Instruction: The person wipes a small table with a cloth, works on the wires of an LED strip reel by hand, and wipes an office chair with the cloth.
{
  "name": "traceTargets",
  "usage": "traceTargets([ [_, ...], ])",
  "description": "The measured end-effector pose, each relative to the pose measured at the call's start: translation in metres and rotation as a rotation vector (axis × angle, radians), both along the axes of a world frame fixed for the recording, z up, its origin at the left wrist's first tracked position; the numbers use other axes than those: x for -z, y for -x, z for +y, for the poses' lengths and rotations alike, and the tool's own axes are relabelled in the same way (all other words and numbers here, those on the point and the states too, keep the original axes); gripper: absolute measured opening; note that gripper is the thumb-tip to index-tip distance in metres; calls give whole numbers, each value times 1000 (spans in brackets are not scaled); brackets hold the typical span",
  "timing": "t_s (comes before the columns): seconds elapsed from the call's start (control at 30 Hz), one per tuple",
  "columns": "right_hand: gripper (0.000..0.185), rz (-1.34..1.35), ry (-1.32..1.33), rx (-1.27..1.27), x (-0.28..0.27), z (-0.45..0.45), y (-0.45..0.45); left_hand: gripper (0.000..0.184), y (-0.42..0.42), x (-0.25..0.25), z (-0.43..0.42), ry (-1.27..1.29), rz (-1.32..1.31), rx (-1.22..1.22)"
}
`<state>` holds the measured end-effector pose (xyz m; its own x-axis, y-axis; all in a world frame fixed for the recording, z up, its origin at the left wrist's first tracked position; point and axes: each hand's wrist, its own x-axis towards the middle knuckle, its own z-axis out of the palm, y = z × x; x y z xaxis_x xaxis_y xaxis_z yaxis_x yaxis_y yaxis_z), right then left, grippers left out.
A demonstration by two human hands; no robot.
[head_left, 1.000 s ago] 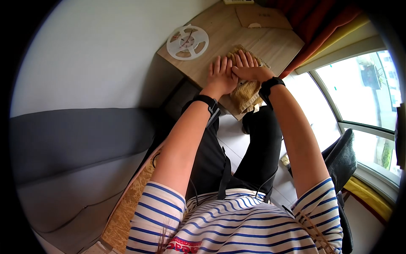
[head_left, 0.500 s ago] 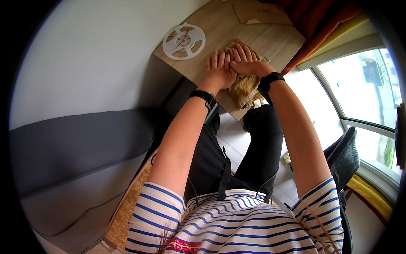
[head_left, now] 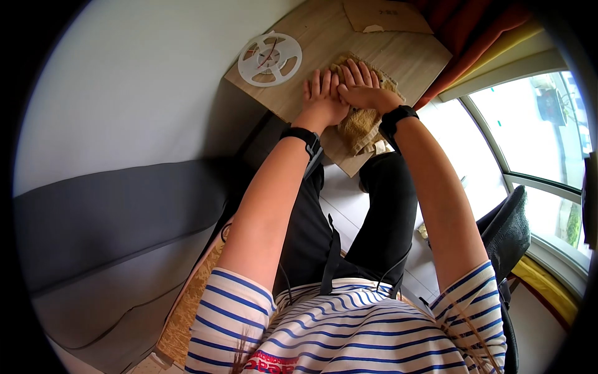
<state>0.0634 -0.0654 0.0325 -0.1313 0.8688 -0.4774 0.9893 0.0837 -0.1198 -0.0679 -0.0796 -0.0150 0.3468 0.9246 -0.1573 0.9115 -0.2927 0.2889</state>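
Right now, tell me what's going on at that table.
Someone in a striped shirt has the right hand spread on a brown towel, which lies on the wooden table. The left hand is also spread, at the towel's edge, touching the right. A white reel and some cardboard lie on the table too.

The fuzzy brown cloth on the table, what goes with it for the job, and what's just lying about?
Probably for the job:
- fuzzy golden-brown cloth, being touched
- pale wood-grain table, under the cloth

Seemingly just lying about:
- round white reel with cut-out openings, untouched
- flat brown cardboard piece, untouched
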Motion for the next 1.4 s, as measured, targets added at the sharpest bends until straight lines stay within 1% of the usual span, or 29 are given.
traceTargets([
  [0.13,66,36,-27,18,3,1,0,68,-2,-10,-1,47,-36,-13],
  [0.23,65,46,-30,33,2,1,1,68,-2,-11,0,54,1,-11],
  [0.4,67,47,-47,33,6,2,1,68,-2,-8,1,33,-2,-11],
  [0.8,65,114,-107,59,11,4,0,68,-3,0,5,-33,-59,-15],
  [0.97,64,14,-139,-14,20,12,-2,68,-2,4,9,-74,-96,-13],
  [1.1,64,-2,-155,-25,22,14,-3,67,-4,5,14,-93,-105,-19],
  [1.17,63,74,-200,12,19,15,-3,67,-4,6,15,-103,-107,-19],
  [1.27,64,89,-149,51,14,19,-3,67,-5,6,19,-111,-99,-20],
  [1.4,65,73,-143,56,11,23,-1,67,-6,6,25,-99,-78,-20],
])
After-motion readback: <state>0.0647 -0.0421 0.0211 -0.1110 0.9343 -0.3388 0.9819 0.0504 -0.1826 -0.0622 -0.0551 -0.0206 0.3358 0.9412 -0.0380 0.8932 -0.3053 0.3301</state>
